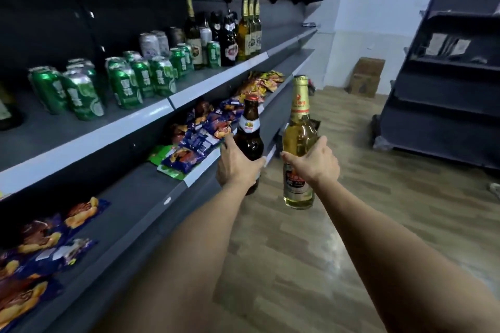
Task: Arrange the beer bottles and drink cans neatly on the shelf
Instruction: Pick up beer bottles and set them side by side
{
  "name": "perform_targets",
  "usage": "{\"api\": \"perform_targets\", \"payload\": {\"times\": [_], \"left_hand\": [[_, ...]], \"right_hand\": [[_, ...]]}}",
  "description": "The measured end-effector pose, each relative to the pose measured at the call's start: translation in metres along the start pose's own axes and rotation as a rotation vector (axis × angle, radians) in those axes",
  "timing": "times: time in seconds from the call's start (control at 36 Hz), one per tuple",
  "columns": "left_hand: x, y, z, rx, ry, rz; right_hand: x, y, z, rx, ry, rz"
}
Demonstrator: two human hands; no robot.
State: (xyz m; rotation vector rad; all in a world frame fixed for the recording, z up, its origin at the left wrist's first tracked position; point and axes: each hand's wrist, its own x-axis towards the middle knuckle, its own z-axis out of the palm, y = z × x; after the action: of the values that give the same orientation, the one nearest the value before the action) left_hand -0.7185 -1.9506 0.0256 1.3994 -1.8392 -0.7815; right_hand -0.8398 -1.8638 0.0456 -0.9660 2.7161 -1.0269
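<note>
Your left hand [238, 162] wraps its grip around the belly of a brown beer bottle [249, 132], thumb on the right side and fingers curled behind; the bottle stands upright, its red cap and white neck label rising clear above the grip, its base hidden behind your wrist; your right hand [313, 161] closes round the middle of a clear bottle of golden beer [299, 130], thumb on the left and fingers round the far side; the gold foil neck stands above this grip, and the red-and-white label and the base hang below it; both bottles are held in the air just in front of the snack shelf [151, 189], side by side and near each other but apart; the brown one sits closer to the shelf edge; above, on the drinks shelf [89, 130], green cans [121, 84] stand in loose clusters, some tilted; silver cans [153, 43] stand behind them; further along, dark bottles [228, 43] and a row of gold-foiled amber bottles [250, 30] stand upright; blue and orange snack packets [194, 140] lie scattered on the snack shelf; cardboard boxes [366, 77] sit on the wooden floor [338, 224] by the far wall.
</note>
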Motion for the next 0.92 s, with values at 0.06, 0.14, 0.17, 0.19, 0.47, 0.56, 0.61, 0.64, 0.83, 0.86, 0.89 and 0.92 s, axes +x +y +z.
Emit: {"api": "perform_targets", "payload": {"times": [0.06, 0.14, 0.17, 0.19, 0.47, 0.56, 0.61, 0.64, 0.83, 0.86, 0.89, 0.92], "left_hand": [[0.029, 0.017, 0.014, 0.002, 0.019, -0.013], [0.070, 0.038, 0.029, 0.007, 0.071, -0.022], [0.083, 0.043, 0.033, 0.013, 0.091, -0.025], [0.098, 0.047, 0.036, 0.019, 0.114, -0.032], [0.260, 0.066, 0.044, -0.050, 0.389, -0.078], [0.317, 0.073, 0.032, -0.081, 0.462, -0.048], [0.353, 0.076, 0.024, -0.090, 0.508, -0.035], [0.370, 0.076, 0.020, -0.090, 0.530, -0.040], [0.461, 0.054, 0.017, -0.050, 0.614, -0.102], [0.469, 0.051, 0.018, -0.028, 0.614, -0.116], [0.478, 0.047, 0.020, -0.006, 0.613, -0.125], [0.485, 0.044, 0.022, 0.011, 0.615, -0.128]], "right_hand": [[0.042, -0.005, 0.000, 0.007, -0.022, -0.040], [0.098, -0.018, 0.003, 0.038, -0.022, -0.107], [0.115, -0.023, 0.004, 0.043, -0.021, -0.128], [0.131, -0.028, 0.007, 0.047, -0.023, -0.148], [0.274, -0.098, 0.057, 0.228, -0.064, -0.294], [0.313, -0.125, 0.076, 0.259, -0.067, -0.333], [0.340, -0.147, 0.088, 0.259, -0.074, -0.346], [0.353, -0.158, 0.093, 0.250, -0.077, -0.353], [0.431, -0.230, 0.135, 0.306, -0.129, -0.453], [0.439, -0.240, 0.141, 0.320, -0.141, -0.468], [0.447, -0.249, 0.147, 0.330, -0.153, -0.482], [0.454, -0.258, 0.153, 0.339, -0.168, -0.494]]}}
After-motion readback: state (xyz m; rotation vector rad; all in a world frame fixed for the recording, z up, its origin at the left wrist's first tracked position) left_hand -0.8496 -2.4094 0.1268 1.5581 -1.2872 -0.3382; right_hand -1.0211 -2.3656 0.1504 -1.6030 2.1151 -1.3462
